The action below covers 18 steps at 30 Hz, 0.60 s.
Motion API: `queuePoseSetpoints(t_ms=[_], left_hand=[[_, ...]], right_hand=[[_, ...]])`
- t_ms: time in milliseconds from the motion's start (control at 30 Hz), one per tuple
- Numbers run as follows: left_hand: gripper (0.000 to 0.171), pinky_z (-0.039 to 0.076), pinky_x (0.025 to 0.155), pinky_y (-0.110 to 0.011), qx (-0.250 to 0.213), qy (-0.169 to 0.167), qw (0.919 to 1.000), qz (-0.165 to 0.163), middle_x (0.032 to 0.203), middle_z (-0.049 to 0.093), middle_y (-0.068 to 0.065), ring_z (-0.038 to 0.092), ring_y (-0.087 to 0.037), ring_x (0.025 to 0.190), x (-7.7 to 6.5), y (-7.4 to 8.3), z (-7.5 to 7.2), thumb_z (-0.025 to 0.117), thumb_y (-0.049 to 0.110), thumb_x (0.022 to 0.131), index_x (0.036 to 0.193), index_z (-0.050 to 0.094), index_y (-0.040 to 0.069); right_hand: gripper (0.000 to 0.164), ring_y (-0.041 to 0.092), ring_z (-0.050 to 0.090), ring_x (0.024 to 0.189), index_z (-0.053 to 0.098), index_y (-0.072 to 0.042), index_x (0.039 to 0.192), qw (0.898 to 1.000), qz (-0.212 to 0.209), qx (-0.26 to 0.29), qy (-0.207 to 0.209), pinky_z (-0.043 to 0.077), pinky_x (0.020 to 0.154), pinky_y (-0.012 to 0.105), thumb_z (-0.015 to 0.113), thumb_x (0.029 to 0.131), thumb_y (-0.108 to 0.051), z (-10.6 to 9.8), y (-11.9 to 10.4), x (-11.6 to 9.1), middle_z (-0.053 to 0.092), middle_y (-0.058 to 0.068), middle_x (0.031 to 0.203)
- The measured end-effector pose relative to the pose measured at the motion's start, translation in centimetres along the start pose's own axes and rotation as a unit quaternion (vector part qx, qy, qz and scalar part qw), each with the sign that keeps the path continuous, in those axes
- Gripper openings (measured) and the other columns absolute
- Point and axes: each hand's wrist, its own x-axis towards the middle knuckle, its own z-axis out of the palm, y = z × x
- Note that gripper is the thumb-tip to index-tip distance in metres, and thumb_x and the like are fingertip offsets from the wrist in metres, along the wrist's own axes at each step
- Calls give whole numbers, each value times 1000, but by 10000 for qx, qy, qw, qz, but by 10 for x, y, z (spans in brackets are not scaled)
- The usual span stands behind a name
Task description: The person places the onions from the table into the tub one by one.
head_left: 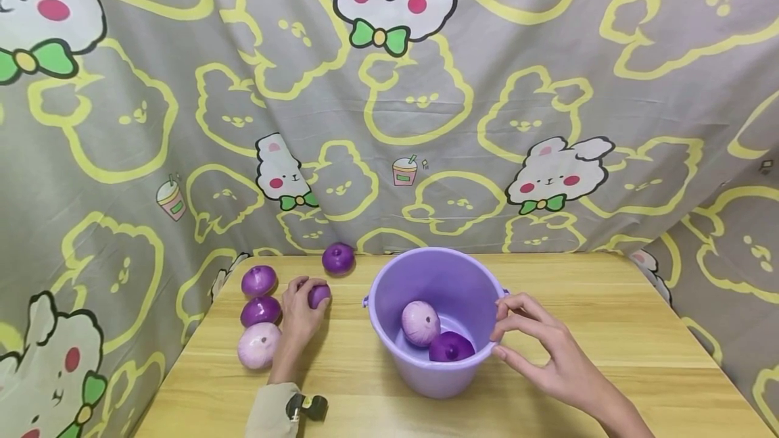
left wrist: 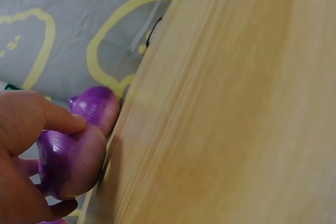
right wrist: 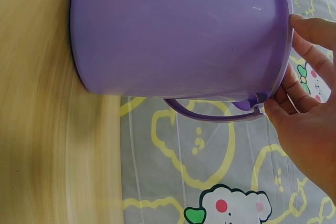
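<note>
Between the thumb and fingers of the left hand (head_left: 300,313) sits a purple onion (head_left: 318,296), pinched from either side; whether it is clear of the table (head_left: 341,384) I cannot tell. Just beyond that hand, slightly to its right, lies another onion, the far onion (head_left: 338,259). On the hand's left run three more in a line: a back onion (head_left: 258,280), a middle onion (head_left: 260,311) and, beside the wrist, a pale onion (head_left: 259,345).

Rightward, between the two hands, stands the bucket (head_left: 435,380), upright. The right hand (head_left: 550,343) pinches its rim on the near right side, thumb and fingertips at the edge. Inside, left of those fingertips, rest a whitish onion (head_left: 420,323) and a dark onion (head_left: 452,347).

Judging by how things lie, the filling looks less than half done: of seven onions in view, two are in, one is gripped outside, and four remain on the table.
</note>
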Motion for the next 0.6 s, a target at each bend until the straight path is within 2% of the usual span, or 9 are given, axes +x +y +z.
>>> queuePoseSetpoints(t_ms=[600], left_hand=[[36,32,107,-66,-9,8,10000,55,143,48,-26,41,-52,128,1,7,-4,81,2,82,117,72,8]], right_hand=[[47,22,55,111,69,-24,101,10000,52,-16,-14,42,103,21,86,71,8,0,2,-2,58,2,114]])
